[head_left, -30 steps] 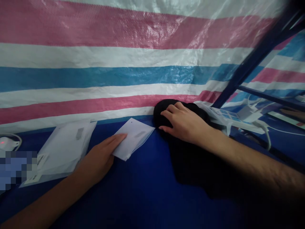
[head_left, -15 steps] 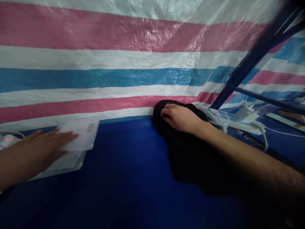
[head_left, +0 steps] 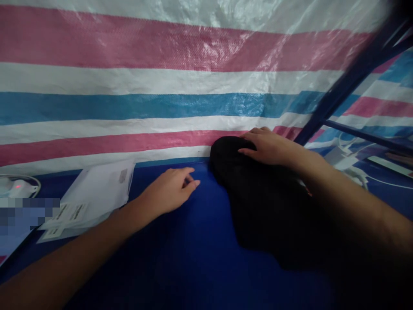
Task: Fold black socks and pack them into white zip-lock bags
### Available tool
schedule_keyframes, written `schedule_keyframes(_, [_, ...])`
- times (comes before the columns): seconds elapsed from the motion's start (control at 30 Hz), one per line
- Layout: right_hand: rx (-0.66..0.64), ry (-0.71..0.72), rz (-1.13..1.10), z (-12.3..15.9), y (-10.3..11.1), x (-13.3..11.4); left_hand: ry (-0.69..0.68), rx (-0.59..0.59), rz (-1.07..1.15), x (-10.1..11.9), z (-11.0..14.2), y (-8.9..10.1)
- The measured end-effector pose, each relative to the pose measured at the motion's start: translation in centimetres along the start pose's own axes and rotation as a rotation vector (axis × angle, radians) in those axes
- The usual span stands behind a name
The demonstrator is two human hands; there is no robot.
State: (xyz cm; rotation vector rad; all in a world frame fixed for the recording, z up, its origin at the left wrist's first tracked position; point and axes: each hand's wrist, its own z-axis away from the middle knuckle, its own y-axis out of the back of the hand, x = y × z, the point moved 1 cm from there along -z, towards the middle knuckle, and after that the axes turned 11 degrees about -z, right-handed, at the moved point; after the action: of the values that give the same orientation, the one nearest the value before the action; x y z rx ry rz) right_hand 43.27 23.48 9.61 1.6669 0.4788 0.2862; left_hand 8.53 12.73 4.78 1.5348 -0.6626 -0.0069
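A black cloth item (head_left: pixel 264 206), its folds hard to make out, lies bunched against the back of the blue surface (head_left: pixel 196 232). On its upper right part rests my right hand (head_left: pixel 267 146), thumb apart from the fingers, which reach over the far side. My left hand (head_left: pixel 171 189) hovers over the blue surface left of the cloth, holding nothing, its fingers loosely bent and the thumb apart. Behind my left forearm lies a stack of translucent plastic zip pouches (head_left: pixel 103 185) with printed labels.
A striped plastic sheet (head_left: pixel 145 103) hangs along the back. A dark blue metal frame post (head_left: pixel 338 86) slants up at right, with white plugs and cables (head_left: pixel 345 159) beyond. At far left are a white plug with a red light (head_left: pixel 22 187) and a pixelated flat item (head_left: pixel 16 228).
My left hand has moved right, away from the pouches, toward the cloth. My right hand has slid right and slightly back across the cloth, which has stayed nearly in place.
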Motion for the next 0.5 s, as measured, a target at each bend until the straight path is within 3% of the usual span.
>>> schedule_keyframes(0.13, [-0.111,-0.091,-0.040,-0.7,0.0,3.5,-0.029,0.026,0.127,1.3,-4.5,-3.3])
schedule_keyframes(0.3, [-0.162,-0.122,-0.115,-1.3,0.1,4.5,0.041,0.017,0.336,2.5,-8.0,-5.2])
schedule_keyframes(0.4, [-0.107,-0.120,-0.165,-1.2,1.1,4.1,0.126,0.069,0.522,2.8,-8.7,-5.8])
schedule_keyframes(0.5, [0.010,-0.119,-0.224,-0.7,2.6,3.0,0.160,0.140,0.759,2.8,-7.7,-6.3])
